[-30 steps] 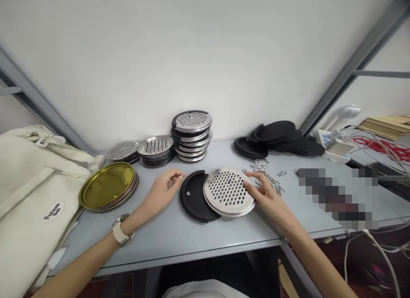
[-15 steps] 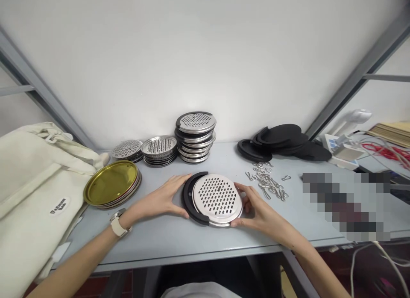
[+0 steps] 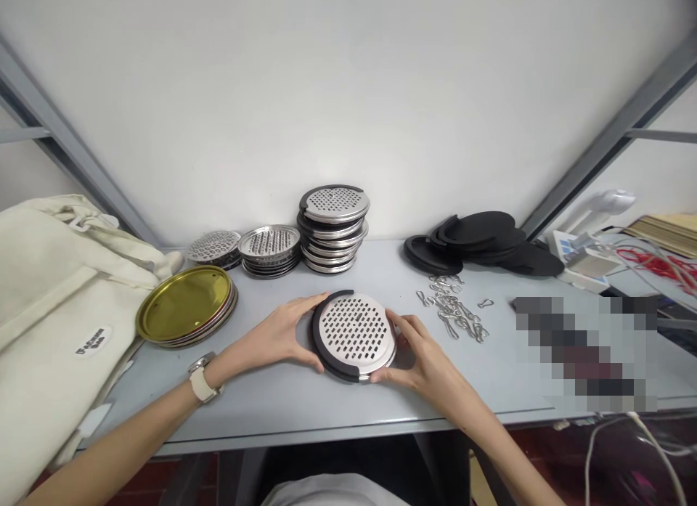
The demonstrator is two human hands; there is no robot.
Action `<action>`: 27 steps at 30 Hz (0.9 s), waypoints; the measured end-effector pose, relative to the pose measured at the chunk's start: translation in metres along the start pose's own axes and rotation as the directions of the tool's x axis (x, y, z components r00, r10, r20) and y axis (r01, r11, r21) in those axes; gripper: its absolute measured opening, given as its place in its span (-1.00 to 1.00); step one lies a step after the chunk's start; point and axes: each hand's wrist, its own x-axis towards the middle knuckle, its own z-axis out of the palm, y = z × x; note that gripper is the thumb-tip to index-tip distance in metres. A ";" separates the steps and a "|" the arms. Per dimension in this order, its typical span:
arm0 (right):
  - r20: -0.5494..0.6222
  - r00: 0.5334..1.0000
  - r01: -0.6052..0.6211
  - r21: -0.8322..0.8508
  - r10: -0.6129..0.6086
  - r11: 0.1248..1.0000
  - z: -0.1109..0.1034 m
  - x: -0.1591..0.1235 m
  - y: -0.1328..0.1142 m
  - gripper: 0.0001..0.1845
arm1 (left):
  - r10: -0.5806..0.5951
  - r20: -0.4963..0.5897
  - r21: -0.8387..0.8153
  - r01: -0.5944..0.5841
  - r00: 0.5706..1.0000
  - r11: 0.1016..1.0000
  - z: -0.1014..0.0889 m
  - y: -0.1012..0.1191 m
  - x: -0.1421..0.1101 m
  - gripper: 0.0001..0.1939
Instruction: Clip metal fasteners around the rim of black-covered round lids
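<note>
Fitting a round metal plate into a black holder looks like the step in hand. Both lie flat on the gray counter, right between the two hands. The holder's thick rim hugs the left side of the plate, and the plate's right edge is bare. The right hand has its thumb and fingers clamped on that bare side. The left hand curves its thumb and fingers, wide apart, around the rim; it is hard to tell if they squeeze. The next move seems to call for a straight, even push from the right while the left keeps the holder from slipping. A crooked push might make the plate stick.
</note>
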 end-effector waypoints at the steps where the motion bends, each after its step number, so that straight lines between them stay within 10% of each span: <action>1: -0.007 1.000 -0.001 -0.007 0.001 1.000 0.000 0.000 -0.001 -0.05 | 0.001 -0.009 -0.002 -0.001 1.000 1.000 0.000 0.000 0.000 0.08; 9: 0.063 0.997 0.045 -0.016 -0.044 0.999 -0.010 0.001 0.005 -0.04 | 0.112 0.011 0.118 -0.112 0.994 0.987 -0.001 0.006 -0.003 -0.08; 16: 0.102 0.977 0.181 0.050 -0.186 0.982 -0.010 -0.009 -0.005 -0.39 | 0.169 -0.210 0.132 -0.144 0.963 0.981 -0.002 0.004 -0.009 -0.12; 19: 0.011 0.987 0.159 0.048 -0.160 0.986 -0.002 -0.010 -0.011 -0.73 | 0.078 -0.244 0.047 -0.069 0.966 0.997 -0.001 0.003 -0.011 -0.18; 27: -0.076 0.988 -0.121 0.160 0.134 0.980 0.011 -0.001 -0.011 -0.52 | -0.185 -0.202 -0.194 0.146 0.962 0.970 0.008 0.013 -0.008 -0.50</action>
